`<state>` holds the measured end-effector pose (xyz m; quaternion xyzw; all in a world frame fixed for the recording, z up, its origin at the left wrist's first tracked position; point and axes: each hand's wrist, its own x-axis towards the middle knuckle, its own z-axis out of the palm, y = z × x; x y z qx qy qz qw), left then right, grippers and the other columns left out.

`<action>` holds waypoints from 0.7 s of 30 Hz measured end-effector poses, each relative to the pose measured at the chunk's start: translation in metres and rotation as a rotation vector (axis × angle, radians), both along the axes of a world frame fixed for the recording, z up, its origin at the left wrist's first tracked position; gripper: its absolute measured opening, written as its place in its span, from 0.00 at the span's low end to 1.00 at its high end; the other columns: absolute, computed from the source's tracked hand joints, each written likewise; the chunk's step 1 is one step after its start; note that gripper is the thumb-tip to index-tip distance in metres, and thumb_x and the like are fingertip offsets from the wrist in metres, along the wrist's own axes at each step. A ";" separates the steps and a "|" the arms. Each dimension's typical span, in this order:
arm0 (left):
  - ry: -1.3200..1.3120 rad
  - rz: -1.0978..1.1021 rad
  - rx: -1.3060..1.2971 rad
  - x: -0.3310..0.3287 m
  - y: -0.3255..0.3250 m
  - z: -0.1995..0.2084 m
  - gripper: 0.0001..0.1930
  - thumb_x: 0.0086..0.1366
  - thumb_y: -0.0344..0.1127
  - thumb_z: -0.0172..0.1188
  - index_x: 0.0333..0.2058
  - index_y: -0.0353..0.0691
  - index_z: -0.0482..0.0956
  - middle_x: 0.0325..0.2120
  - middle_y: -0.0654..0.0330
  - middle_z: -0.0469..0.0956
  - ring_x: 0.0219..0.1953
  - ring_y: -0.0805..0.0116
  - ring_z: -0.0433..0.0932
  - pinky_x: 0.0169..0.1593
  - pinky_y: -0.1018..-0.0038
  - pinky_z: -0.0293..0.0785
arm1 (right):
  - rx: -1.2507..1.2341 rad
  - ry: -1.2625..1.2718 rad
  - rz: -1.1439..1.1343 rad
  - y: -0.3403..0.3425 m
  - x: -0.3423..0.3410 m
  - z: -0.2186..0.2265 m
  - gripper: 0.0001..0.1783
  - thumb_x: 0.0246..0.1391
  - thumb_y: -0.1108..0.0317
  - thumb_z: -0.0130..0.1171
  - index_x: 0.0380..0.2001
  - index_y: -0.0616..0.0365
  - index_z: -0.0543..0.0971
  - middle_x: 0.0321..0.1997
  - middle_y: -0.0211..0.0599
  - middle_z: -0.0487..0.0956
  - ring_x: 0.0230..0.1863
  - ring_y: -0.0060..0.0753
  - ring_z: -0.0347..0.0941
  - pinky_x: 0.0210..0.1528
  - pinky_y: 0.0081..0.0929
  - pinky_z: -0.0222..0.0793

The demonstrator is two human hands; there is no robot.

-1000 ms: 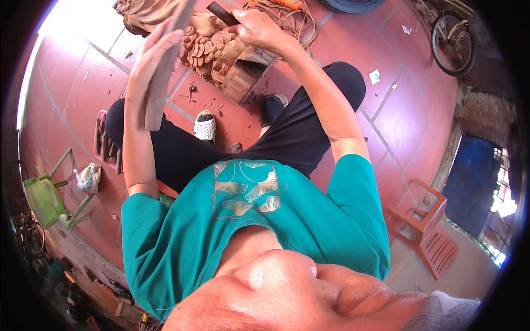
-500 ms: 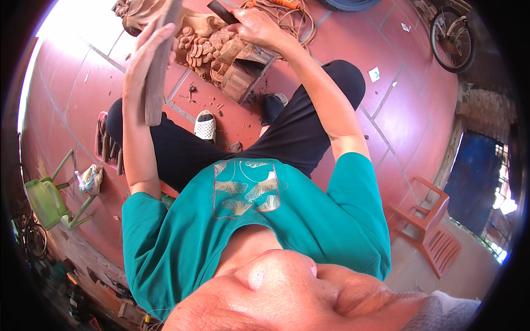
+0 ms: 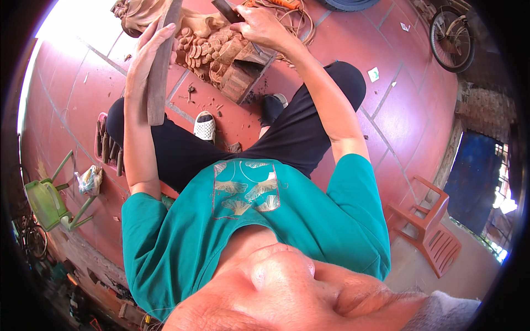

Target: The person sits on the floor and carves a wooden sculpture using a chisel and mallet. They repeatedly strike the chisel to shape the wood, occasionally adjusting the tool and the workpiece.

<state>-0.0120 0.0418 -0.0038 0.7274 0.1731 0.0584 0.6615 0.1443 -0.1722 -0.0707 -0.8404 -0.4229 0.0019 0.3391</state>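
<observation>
My left hand (image 3: 147, 52) is closed round a long flat wooden bar (image 3: 157, 91), whose near end hangs over my forearm and whose far end leaves the top of the picture. Closed too, my right hand (image 3: 264, 26) grips a chisel by its dark handle (image 3: 223, 9); a thin part of it shows below the fist, by the carving. Between and beyond both hands lies a carved wooden sculpture (image 3: 212, 54) with round, scale-like clusters and a squared block end. The bar partly hides the carving's left side.
Wood chips (image 3: 191, 91) litter the red tiled floor beside my white shoe (image 3: 205, 128). A pink tray of tools (image 3: 105, 143) sits left of my knee. An orange cable (image 3: 302, 33) coils beyond my right hand. Green chair (image 3: 45, 205) stands left, red plastic chair (image 3: 425, 226) right.
The wooden bar has shifted very slightly to the right. The chisel handle in my right hand has moved a little to the right as well. The sculpture keeps its place.
</observation>
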 end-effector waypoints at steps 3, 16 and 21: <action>-0.011 0.025 -0.025 0.001 0.005 -0.002 0.22 0.67 0.50 0.60 0.54 0.45 0.76 0.23 0.66 0.74 0.18 0.80 0.71 0.23 0.82 0.66 | -0.019 0.116 0.005 -0.012 -0.001 0.017 0.24 0.57 0.58 0.64 0.51 0.62 0.76 0.41 0.54 0.83 0.46 0.53 0.80 0.48 0.43 0.73; -0.023 0.023 -0.059 -0.001 0.003 0.003 0.26 0.65 0.49 0.63 0.59 0.45 0.75 0.24 0.65 0.76 0.20 0.79 0.73 0.24 0.80 0.68 | 0.878 0.583 -0.162 -0.070 0.026 0.084 0.12 0.66 0.73 0.54 0.50 0.64 0.73 0.33 0.37 0.80 0.33 0.26 0.79 0.37 0.26 0.78; -0.011 0.014 -0.042 0.000 0.001 0.002 0.26 0.65 0.49 0.63 0.59 0.45 0.75 0.24 0.65 0.76 0.20 0.79 0.73 0.25 0.80 0.68 | 0.796 0.576 -0.179 -0.068 0.030 0.068 0.12 0.65 0.74 0.55 0.50 0.66 0.74 0.36 0.38 0.82 0.34 0.25 0.78 0.40 0.24 0.76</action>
